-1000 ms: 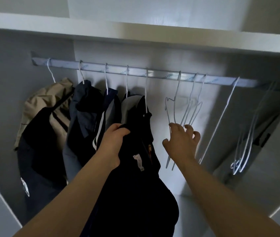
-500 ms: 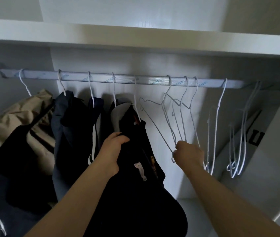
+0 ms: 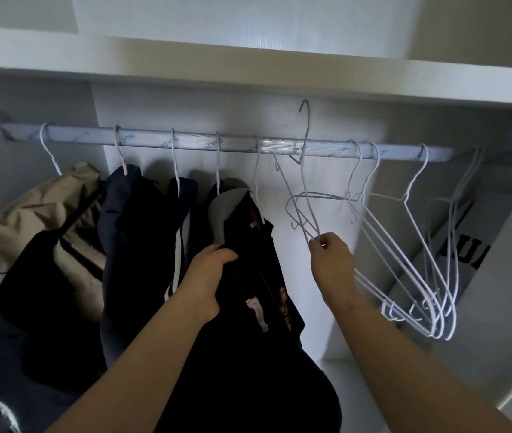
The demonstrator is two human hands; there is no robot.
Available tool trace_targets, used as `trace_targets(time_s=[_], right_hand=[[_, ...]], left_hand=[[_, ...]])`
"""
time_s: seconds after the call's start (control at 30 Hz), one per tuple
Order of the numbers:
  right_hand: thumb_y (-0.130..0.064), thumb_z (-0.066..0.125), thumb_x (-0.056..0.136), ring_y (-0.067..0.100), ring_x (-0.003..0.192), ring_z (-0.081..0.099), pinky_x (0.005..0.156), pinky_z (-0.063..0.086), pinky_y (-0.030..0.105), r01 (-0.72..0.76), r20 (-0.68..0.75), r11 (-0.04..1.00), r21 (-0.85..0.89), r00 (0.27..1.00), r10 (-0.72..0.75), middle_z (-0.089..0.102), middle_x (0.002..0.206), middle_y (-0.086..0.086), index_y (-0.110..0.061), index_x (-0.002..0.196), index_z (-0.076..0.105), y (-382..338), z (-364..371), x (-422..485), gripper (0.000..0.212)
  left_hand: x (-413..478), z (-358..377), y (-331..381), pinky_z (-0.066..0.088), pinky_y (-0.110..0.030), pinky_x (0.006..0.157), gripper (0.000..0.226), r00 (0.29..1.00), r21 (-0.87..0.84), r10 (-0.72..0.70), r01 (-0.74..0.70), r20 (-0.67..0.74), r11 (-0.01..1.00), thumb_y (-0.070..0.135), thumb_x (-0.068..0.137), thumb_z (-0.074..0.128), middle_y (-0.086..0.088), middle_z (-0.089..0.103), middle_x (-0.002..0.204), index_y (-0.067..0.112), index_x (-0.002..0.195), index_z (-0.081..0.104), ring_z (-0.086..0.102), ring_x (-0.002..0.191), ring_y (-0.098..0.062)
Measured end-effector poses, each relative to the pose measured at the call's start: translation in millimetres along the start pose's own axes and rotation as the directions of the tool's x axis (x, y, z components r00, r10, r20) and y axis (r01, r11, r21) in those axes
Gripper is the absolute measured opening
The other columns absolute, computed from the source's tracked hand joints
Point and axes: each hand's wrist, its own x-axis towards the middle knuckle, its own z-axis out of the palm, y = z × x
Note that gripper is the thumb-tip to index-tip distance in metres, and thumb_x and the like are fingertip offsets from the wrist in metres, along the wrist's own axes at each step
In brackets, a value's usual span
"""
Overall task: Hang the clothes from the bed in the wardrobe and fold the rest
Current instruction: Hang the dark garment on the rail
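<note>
The left hand [image 3: 207,276] clutched the soft, limp black garment [image 3: 248,339]. The right hand [image 3: 331,260] pinched a thin white wire hanger [image 3: 305,142], probably light and springy, best held at its neck.

A single wide-angle camera worn on the person's head looks forward, close in, into the open wardrobe [image 3: 161,114], angled to take in the hanging rail [image 3: 242,145] across the frame and the shelf [image 3: 248,67] above it. The left hand [image 3: 209,276] and right hand [image 3: 331,260] reach in from the bottom edge, forearms filling the foreground.
</note>
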Motion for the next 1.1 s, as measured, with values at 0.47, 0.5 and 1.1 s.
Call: trace_targets(time_s=[0.47,0.5,1.1], right_hand=[[-0.013,0.063,0.079,0.017,0.051,0.029,0.051,0.024,0.027,-0.143,-0.024,0.978,0.154,0.989,0.149,0.032,0.054,0.01,-0.009,0.053,0.036,39,-5,-97,0.039],[-0.011,0.064,0.079,0.016,0.049,0.028,0.051,0.026,0.028,-0.148,-0.027,0.968,0.202,0.987,0.157,0.031,0.051,0.009,-0.007,0.051,0.037,45,-10,-109,0.039],[-0.043,0.063,0.083,0.013,0.044,0.033,0.052,0.031,0.026,-0.23,-0.057,0.91,0.345,0.963,0.265,0.035,0.04,-0.004,-0.018,0.05,0.035,35,-128,-280,0.05]], left_hand=[[-24,-15,-12,0.048,-0.029,0.057,0.011,0.988,0.07,0.003,-0.014,0.154,0.997,0.01,0.085,0.056,-0.008,0.064,0.082,0.017,0.081,0.064,0.062,0.074,-0.023],[-28,-12,-15,0.049,-0.029,0.057,0.012,0.986,0.072,0.002,-0.014,0.164,0.997,0.011,0.085,0.056,-0.008,0.065,0.081,0.017,0.08,0.065,0.062,0.074,-0.023],[-171,-11,-68,0.048,-0.028,0.059,0.005,0.976,0.315,0.169,-0.205,0.138,0.927,0.014,0.091,0.052,-0.007,0.058,0.085,0.016,0.094,0.055,0.056,0.071,-0.018]])
